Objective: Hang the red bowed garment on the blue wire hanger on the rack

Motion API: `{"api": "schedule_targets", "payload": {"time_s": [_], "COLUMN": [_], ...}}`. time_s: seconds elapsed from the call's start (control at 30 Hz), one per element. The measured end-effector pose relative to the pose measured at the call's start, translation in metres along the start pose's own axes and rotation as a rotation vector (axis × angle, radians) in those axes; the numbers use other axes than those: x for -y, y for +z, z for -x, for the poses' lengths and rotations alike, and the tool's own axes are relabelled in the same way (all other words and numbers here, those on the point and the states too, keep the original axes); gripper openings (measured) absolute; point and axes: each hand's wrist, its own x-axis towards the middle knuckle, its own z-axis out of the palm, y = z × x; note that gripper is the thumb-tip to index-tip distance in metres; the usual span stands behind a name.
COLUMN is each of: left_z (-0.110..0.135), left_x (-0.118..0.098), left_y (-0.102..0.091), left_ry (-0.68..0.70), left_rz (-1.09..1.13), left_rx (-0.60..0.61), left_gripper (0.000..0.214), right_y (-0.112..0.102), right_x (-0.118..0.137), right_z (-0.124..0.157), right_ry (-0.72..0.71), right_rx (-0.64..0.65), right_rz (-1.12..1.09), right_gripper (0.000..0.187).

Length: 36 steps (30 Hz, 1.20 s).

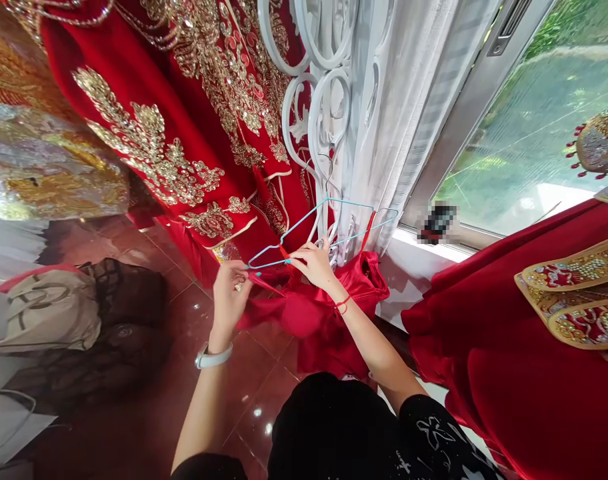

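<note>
A light blue wire hanger [309, 217] hangs by its hook in front of the white scrollwork rack. From it a red satin dress [334, 327] hangs, with one thin strap [369, 230] looped over the hanger's right part. My left hand [231, 293], a white watch on its wrist, is closed in a pinch on red fabric of the dress by the hanger's left end. Beside the hanger's lower bar, my right hand [311, 263] has its fingers closed at the dress's other thin strap; its exact hold is partly hidden.
Red gowns with gold beading [149, 140] hang at the left, against the white metal rack [317, 113]. At right are a window [524, 133] and another red gown [484, 313]. Dark and beige bags [54, 313] sit on the tiled floor [254, 373]. A small blurred object [438, 223] lies on the sill.
</note>
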Motion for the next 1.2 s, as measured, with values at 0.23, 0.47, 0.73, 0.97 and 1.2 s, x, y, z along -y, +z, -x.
{"api": "schedule_targets", "payload": {"time_s": [0.23, 0.47, 0.73, 0.97, 1.2], "left_z": [-0.02, -0.05, -0.046, -0.037, -0.047], "left_x": [-0.029, -0.051, -0.073, -0.061, -0.037], "left_y": [-0.006, 0.001, 0.045, 0.043, 0.06], "left_ry": [-0.115, -0.045, 0.139, 0.067, 0.086], "left_rz": [0.01, 0.049, -0.165, -0.262, -0.236], "left_rx": [-0.163, -0.064, 0.318, 0.309, 0.135], "left_gripper": [0.023, 0.021, 0.053, 0.044, 0.022], "right_y": [-0.001, -0.002, 0.003, -0.042, -0.062], "right_x": [0.001, 0.002, 0.0, -0.108, -0.198], "right_z": [0.004, 0.008, 0.014, 0.074, 0.125], "right_ry": [-0.021, -0.024, -0.076, 0.414, 0.923], "right_rx": [-0.029, -0.003, -0.1, -0.84, -0.35], "right_rz": [-0.014, -0.008, -0.16, -0.228, -0.041], "right_gripper": [0.02, 0.02, 0.019, 0.032, 0.031]}}
